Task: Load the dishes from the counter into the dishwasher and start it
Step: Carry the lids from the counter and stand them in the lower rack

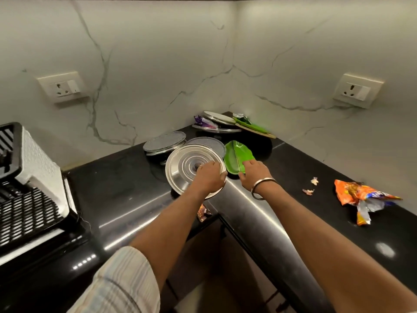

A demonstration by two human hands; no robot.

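Note:
A round steel plate (184, 164) with ringed grooves lies at the inner corner of the black counter (126, 175). My left hand (209, 176) grips its right rim, thumb under the edge. Beside it a green leaf-shaped plate (235, 154) rests on the counter; my right hand (253, 171) holds its near end, fingers curled over the rim. Behind these lie two more steel plates (164, 141), one partly under the grooved plate. In the far corner sits a pile of steel plates (220, 119) with another green plate (252, 126) and wrappers.
A torn orange snack wrapper (361, 199) and small scraps (312, 186) lie on the right counter. A black-and-white rack (29, 181) stands at the left edge. Wall sockets (63, 86) are mounted on both marble walls. A wrapper (203, 212) hangs below the counter edge.

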